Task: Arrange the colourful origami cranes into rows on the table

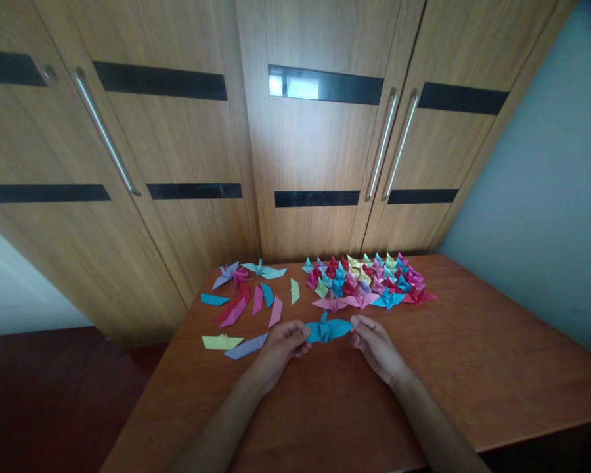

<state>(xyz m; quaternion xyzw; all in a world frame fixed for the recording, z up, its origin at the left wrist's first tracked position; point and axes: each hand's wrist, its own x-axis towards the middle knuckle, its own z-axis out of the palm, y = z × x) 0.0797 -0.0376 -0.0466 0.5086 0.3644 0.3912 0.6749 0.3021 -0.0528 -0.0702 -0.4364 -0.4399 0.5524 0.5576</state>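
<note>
A blue origami crane [326, 330] is stretched between my two hands, its wings spread sideways and its body in the middle. My left hand [286, 341] pinches the left wing tip between thumb and fingers. At the other wing tip, my right hand [372, 338] is closed in a similar pinch. Just beyond the crane stand rows of finished paper cranes [359, 276] in pink, red, blue, yellow and green. Close to my left hand lie a flat purple folded paper [246, 347] and a pale yellow one [221, 341].
Several flat folded papers, among them a pink one [275, 311] and a blue one [215, 299], are scattered on the wooden table [473, 368] at left. Behind them sit a purple crane [225, 274] and a light teal crane [263, 270]. A wooden wardrobe [315, 151] borders the table's far edge.
</note>
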